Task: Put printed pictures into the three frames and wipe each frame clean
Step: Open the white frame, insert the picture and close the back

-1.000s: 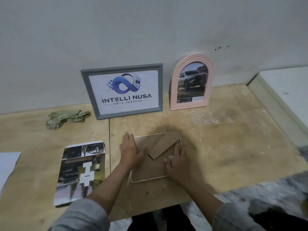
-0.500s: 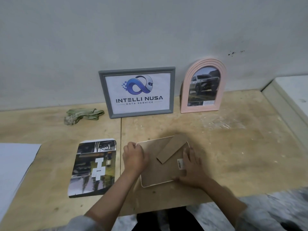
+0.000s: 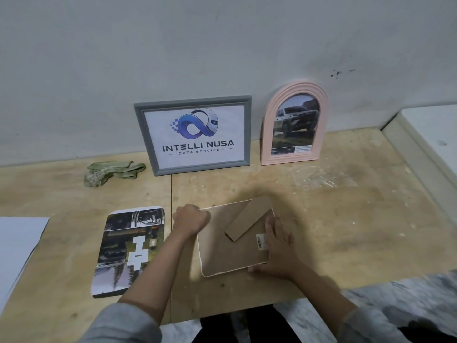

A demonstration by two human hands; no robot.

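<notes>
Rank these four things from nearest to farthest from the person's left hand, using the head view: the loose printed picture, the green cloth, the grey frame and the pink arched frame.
From the left hand:
1. Loose printed picture, flat on the table just to its left.
2. Grey frame, standing at the wall behind it.
3. Green cloth, back left by the wall.
4. Pink arched frame, back right against the wall.

Dim, flat light; soft shadows; slight blur; wide-angle edge distortion
</notes>
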